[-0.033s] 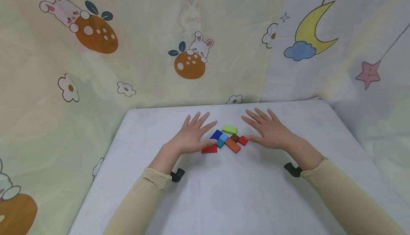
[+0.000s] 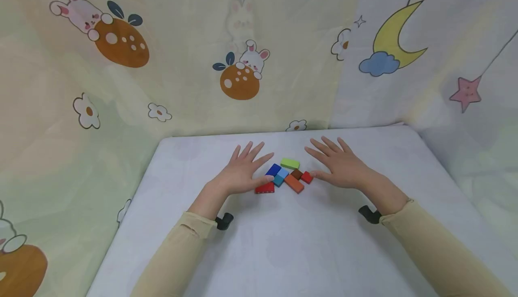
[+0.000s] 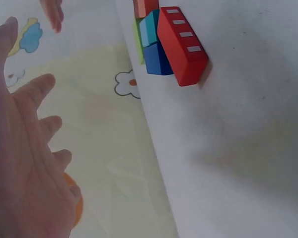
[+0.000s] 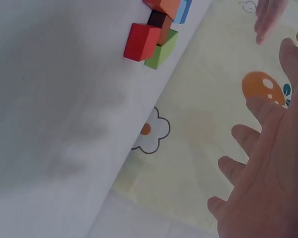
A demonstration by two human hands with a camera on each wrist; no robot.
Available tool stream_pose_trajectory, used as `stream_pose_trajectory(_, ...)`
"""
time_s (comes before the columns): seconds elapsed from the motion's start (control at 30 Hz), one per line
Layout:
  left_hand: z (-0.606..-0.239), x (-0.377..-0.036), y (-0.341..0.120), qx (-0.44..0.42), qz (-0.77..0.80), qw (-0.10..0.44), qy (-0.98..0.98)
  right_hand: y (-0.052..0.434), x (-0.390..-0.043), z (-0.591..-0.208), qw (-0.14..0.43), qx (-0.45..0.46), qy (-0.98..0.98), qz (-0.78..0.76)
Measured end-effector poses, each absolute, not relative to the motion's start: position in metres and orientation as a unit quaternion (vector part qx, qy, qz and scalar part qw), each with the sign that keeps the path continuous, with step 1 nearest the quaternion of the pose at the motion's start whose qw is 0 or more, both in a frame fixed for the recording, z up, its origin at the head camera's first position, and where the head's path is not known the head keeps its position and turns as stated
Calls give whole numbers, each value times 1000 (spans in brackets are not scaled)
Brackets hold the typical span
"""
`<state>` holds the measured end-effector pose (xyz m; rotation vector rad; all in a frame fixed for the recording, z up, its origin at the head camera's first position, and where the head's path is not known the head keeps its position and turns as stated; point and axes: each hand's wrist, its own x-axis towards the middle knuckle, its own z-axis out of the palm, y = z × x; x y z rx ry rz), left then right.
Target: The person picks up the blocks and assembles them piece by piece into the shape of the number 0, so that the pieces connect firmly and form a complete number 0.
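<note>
We saw the left hand (image 2: 243, 172) poised above the white tabletop (image 2: 291, 243), fingers straight and spread, and the right hand (image 2: 341, 166) likewise, its fingers fanned out and its thumb pointing inward. Between them, a cluster of toy blocks (image 2: 292, 181) lay on the tabletop. Nearest the left hand we found the long red block with white marks (image 2: 265, 189), just below its thumb in the head view, though the left wrist view showed the two apart. Beyond it lay the dark blue block (image 2: 273, 169), next to the light blue block (image 2: 283, 173) and the teal block (image 2: 279, 180); we could not be sure whether those last two touched. The orange block (image 2: 294, 183) lay slantwise, with the brown block (image 2: 296, 174) near its far end. The small red block (image 2: 307, 177) sat nearest the right hand, and the lime green block (image 2: 290, 164) lay farthest back.
</note>
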<state>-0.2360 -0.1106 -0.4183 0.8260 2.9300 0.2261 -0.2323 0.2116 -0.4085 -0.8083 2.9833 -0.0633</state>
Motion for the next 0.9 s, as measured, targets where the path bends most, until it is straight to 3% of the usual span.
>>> stream_pose_trajectory(0.17, -434, -243, -115, 225, 129, 53, 964, 206, -238, -420, 41, -256, 963, -71)
stream_pose_trajectory(0.5, -481, -243, -122, 186, 272, 143, 933, 168, -238, -466, 124, -216, 931, -268)
stream_pose_trajectory(0.9, -512, -231, -125, 202, 253, 76, 943, 130, -230, -494, 48, -230, 929, -286)
